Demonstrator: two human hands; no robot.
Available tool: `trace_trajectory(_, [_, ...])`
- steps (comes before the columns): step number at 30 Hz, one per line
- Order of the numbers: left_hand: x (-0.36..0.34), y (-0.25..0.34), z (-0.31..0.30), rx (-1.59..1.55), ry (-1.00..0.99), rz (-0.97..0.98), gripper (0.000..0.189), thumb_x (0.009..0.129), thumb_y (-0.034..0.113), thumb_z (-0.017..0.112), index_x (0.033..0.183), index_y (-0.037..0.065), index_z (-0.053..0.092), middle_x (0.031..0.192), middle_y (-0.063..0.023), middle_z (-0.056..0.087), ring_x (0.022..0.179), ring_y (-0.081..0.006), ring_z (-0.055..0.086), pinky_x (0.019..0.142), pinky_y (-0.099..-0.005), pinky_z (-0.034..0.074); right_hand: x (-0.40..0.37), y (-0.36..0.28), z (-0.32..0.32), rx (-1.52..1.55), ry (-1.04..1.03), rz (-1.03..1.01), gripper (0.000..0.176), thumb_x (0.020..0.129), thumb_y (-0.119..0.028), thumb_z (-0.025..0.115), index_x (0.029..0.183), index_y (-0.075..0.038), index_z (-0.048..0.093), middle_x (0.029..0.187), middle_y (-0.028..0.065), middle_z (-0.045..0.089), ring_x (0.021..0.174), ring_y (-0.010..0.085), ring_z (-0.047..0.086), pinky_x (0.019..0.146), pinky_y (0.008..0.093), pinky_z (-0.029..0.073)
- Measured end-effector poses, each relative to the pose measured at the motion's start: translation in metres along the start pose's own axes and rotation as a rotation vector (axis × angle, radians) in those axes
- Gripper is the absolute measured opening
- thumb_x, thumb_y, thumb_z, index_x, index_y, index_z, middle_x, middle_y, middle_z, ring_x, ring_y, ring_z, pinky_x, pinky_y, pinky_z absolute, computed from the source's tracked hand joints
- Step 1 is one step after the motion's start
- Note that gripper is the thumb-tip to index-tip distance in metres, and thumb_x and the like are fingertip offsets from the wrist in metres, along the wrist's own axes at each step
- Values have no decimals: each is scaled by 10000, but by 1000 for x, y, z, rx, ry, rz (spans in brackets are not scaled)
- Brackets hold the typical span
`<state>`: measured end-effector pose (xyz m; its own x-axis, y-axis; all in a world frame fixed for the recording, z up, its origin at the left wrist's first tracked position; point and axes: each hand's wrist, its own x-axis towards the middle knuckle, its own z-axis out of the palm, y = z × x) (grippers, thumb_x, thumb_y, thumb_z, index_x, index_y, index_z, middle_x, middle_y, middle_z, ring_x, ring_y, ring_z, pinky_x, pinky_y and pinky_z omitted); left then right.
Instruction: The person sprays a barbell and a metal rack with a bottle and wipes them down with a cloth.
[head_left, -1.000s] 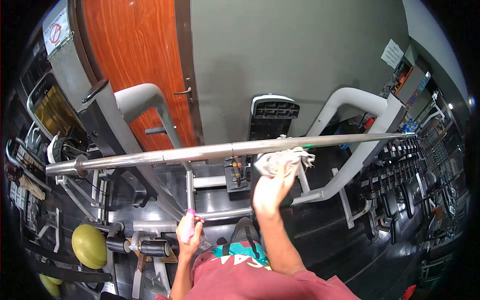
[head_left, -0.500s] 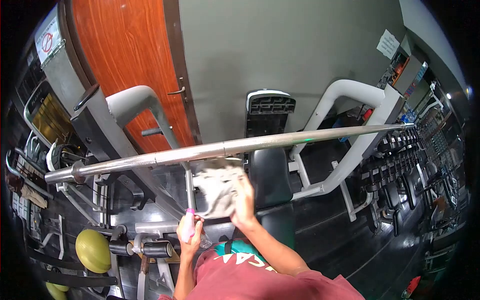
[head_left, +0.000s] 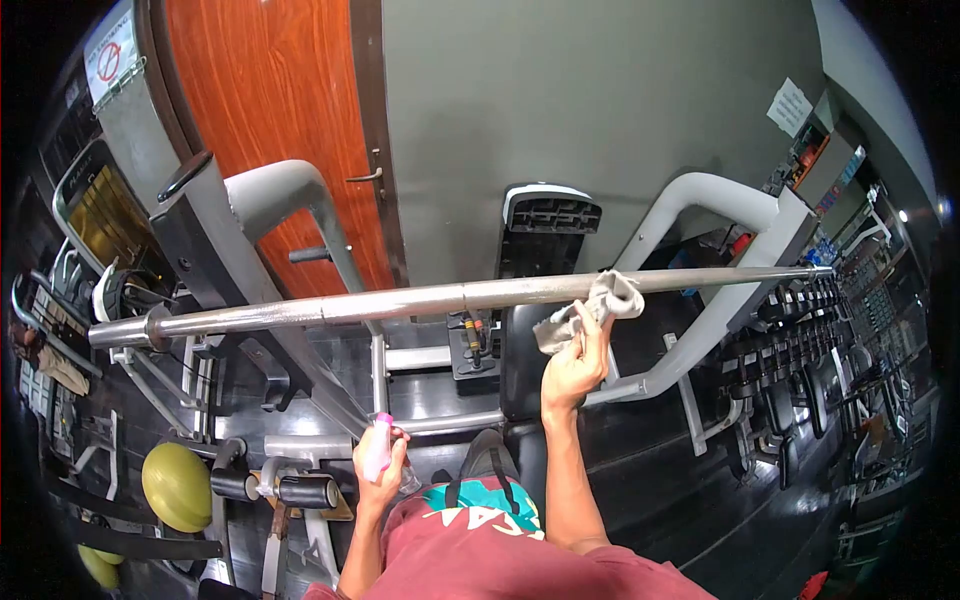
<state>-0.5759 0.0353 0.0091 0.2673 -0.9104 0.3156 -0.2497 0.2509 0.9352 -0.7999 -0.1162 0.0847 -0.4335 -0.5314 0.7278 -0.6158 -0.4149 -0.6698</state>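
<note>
A long metal bar (head_left: 410, 302) runs across the view in front of me. My right hand (head_left: 576, 374) grips a pale, crumpled cloth (head_left: 613, 297), which is folded over the bar right of its middle. Part of the cloth hangs below the bar on the near side. Lower down, close to my body, my left hand (head_left: 372, 488) is wrapped round a spray bottle (head_left: 377, 452) with a pink top. The bottle's clear lower part shows partly beside the fingers.
A black padded bench (head_left: 524, 375) stands below the bar, between grey frame posts (head_left: 690, 330). Dumbbells (head_left: 775, 345) fill a rack at right. A yellow-green ball (head_left: 177, 487) lies at lower left near padded rollers (head_left: 308, 491). Behind are a wooden door (head_left: 270, 90) and a grey wall.
My right hand has moved right and slightly up with the cloth, which now wraps over the bar instead of hanging spread below it. My left hand still holds the bottle in about the same place.
</note>
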Motion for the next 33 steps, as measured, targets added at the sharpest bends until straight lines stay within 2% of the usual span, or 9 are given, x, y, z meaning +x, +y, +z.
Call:
trace_trajectory(4, [3, -3, 1, 9, -26, 32, 114, 880, 2, 591, 983, -31, 554, 843, -96, 634, 573, -96, 576, 500, -234, 477, -25, -19, 1, -27, -171, -37, 482, 679, 179, 490, 1004, -86, 728, 961, 159, 697, 956, 312, 659, 842, 395, 507])
trace_trajectory(12, [-4, -4, 1, -125, 21, -45, 118, 878, 15, 604, 980, -24, 559, 846, -98, 637, 549, -100, 572, 509, -232, 472, -71, -69, 17, 397, -551, -216, 345, 684, 119, 541, 943, -37, 707, 785, 159, 672, 742, 327, 659, 695, 363, 524])
trace_trajectory(15, [-5, -6, -6, -22, -13, -47, 118, 876, 9, 603, 981, -23, 559, 847, -97, 637, 561, -103, 574, 513, -234, 475, -67, -90, 6, 657, -695, 27, 255, 775, 112, 519, 935, -12, 674, 822, 109, 655, 720, 211, 645, 660, 300, 507])
trace_trajectory(17, [-5, -21, -12, 264, 34, 362, 120, 875, 5, 605, 983, -24, 559, 845, -97, 637, 575, -103, 574, 513, -237, 477, -66, -86, -4, 878, -637, 231, 275, 790, 127, 472, 945, -8, 655, 861, 73, 654, 762, 144, 627, 685, 272, 504])
trace_trajectory(18, [-10, 9, -7, -8, 26, -75, 119, 873, -2, 605, 982, -24, 560, 842, -97, 635, 585, -102, 572, 513, -238, 472, -62, -77, -12, 857, -583, 181, 354, 742, 153, 402, 970, 8, 631, 901, 76, 649, 795, 134, 614, 715, 256, 505])
trace_trajectory(20, [-11, 0, -5, -35, 52, -47, 118, 873, -5, 603, 981, -24, 559, 838, -98, 635, 579, -101, 570, 512, -238, 471, -43, -63, -29, 954, -416, 80, 427, 707, 76, 365, 1072, 17, 579, 1074, 119, 595, 975, 178, 577, 885, 302, 460])
trace_trajectory(24, [-10, -7, -3, -35, 55, 8, 113, 871, -13, 601, 974, -23, 557, 821, -93, 640, 559, -99, 564, 510, -238, 472, 26, -47, -37, 467, -97, -5, 475, 916, -45, 462, 1371, 49, 367, 1405, 182, 397, 1315, 276, 380, 1099, 404, 278])
trace_trajectory(27, [-9, -2, 0, -66, 43, -29, 111, 869, -13, 602, 970, -24, 557, 817, -88, 641, 562, -97, 568, 507, -235, 472, 65, -25, -35, -48, -525, -242, 483, 860, 9, 488, 1339, -46, 466, 1304, 166, 502, 1261, 337, 435, 1118, 463, 267])
trace_trajectory(33, [-7, 0, 5, -93, 28, -92, 114, 864, -13, 606, 967, -25, 558, 818, -85, 644, 571, -91, 576, 506, -230, 473, 53, -34, -30, -208, -461, -306, 490, 852, -61, 554, 1337, -89, 487, 1004, 128, 539, 1078, 332, 517, 1139, 602, 110])
